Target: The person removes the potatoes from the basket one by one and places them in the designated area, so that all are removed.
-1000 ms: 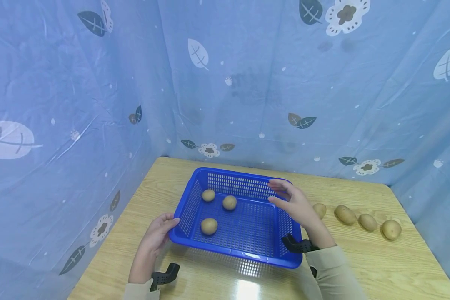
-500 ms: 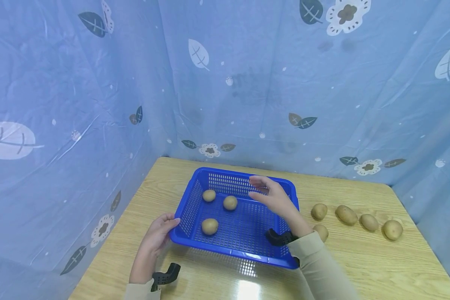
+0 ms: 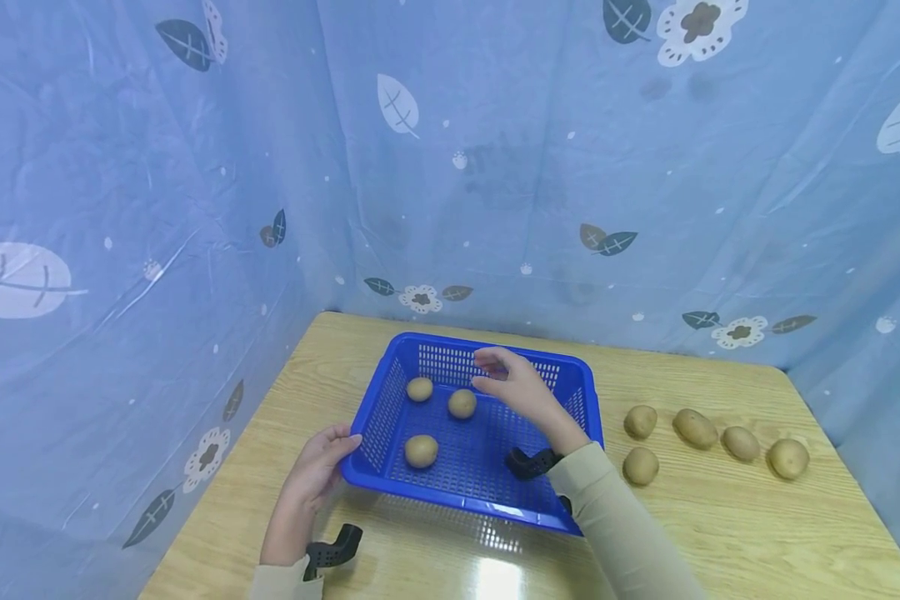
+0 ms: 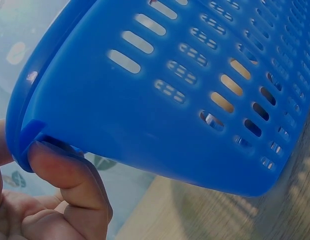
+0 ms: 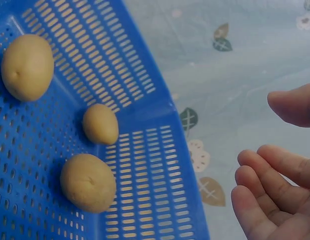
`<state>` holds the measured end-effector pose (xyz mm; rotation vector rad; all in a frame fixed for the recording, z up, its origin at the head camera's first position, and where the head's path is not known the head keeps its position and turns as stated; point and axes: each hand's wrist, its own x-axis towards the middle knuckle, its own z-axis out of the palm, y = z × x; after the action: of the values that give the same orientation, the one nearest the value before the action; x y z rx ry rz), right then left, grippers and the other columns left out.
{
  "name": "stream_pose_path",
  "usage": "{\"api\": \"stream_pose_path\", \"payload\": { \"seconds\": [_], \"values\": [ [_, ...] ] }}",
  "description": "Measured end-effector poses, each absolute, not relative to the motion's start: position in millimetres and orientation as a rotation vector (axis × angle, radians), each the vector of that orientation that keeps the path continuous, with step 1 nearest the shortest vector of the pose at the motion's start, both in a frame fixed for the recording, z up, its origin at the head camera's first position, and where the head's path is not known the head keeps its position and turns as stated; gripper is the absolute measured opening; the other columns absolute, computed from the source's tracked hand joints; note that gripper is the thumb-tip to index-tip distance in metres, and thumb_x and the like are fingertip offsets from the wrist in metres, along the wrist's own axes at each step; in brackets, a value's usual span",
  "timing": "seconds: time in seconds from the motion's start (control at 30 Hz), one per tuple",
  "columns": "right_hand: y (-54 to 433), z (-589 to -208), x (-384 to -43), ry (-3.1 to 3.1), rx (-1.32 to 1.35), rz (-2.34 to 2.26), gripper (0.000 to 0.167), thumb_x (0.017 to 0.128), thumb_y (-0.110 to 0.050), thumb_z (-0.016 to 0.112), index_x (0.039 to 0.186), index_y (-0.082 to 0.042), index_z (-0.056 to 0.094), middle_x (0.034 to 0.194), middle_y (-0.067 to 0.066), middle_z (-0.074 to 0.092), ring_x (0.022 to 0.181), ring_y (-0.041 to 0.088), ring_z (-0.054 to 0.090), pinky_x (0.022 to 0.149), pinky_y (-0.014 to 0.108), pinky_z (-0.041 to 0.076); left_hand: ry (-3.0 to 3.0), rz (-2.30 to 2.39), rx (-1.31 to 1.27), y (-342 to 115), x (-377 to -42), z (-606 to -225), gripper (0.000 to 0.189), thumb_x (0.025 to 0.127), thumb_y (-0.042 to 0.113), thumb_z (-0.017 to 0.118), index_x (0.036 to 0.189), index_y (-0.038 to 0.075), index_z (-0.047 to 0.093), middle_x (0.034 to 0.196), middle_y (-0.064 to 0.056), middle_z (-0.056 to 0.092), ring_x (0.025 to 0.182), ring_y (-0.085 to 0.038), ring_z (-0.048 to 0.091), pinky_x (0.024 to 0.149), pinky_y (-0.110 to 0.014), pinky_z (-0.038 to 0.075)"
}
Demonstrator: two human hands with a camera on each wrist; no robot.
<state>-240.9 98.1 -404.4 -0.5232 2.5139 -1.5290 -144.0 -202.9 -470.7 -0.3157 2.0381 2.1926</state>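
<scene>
A blue plastic basket [image 3: 487, 498] with slotted walls stands on the table, and three potatoes lie inside: one potato [image 3: 421, 451] near the front, another potato [image 3: 462, 403] towards the middle, a smaller potato [image 3: 420, 389] at the back left. My left hand [image 3: 317, 465] grips the basket's rim at the front left corner; the left wrist view has the thumb [image 4: 65, 167] pressed against the rim. Over the basket, my right hand [image 3: 516, 383] hovers with thumb and fingers apart. Nothing lies between them in the right wrist view.
Several potatoes lie on the wooden table [image 3: 780, 533] right of the basket, among them a round potato [image 3: 641, 466] near its right wall and a potato [image 3: 788, 458] farthest right. A blue patterned curtain [image 3: 450, 167] hangs behind the table and along its sides.
My right hand has moved left over the basket, from its right edge towards the middle. The moving forearm has uncovered two potatoes on the table. My left hand keeps its grip.
</scene>
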Motion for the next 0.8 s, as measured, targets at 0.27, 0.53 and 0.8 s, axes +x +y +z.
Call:
{"api": "stream_pose_path", "payload": {
  "seconds": [0.27,0.53,0.8],
  "values": [
    [85,-417,-258,2.502,-0.408,-1.512,0.047,0.09,-0.023,0.064,0.131,-0.004,0.051,0.128,0.015,0.057,0.119,0.028,0.053,0.101,0.044,0.043,2.036,2.183,-0.316,-203,-144,-468,0.035,0.095,0.011,0.053,0.121,-0.011,0.042,0.099,-0.015,0.066,0.086,-0.021,0.068,0.072,-0.026,0.057],
    [81,-433,-266,2.534,-0.318,-1.444,0.046,0.089,-0.021,0.065,0.129,-0.002,0.053,0.125,0.014,0.059,0.117,0.029,0.054,0.096,0.045,0.046,2.009,2.193,-0.276,-202,-144,-469,0.035,0.095,0.01,0.052,0.12,-0.012,0.04,0.096,-0.014,0.065,0.084,-0.02,0.068,0.071,-0.027,0.057],
    [80,-452,-271,2.595,-0.284,-1.365,0.04,0.088,-0.017,0.065,0.125,-0.002,0.056,0.12,0.013,0.062,0.113,0.029,0.057,0.094,0.043,0.048,2.009,2.194,-0.294,-203,-144,-469,0.035,0.096,0.01,0.051,0.121,-0.011,0.04,0.094,-0.011,0.066,0.083,-0.018,0.068,0.071,-0.027,0.057]
  ]
}}
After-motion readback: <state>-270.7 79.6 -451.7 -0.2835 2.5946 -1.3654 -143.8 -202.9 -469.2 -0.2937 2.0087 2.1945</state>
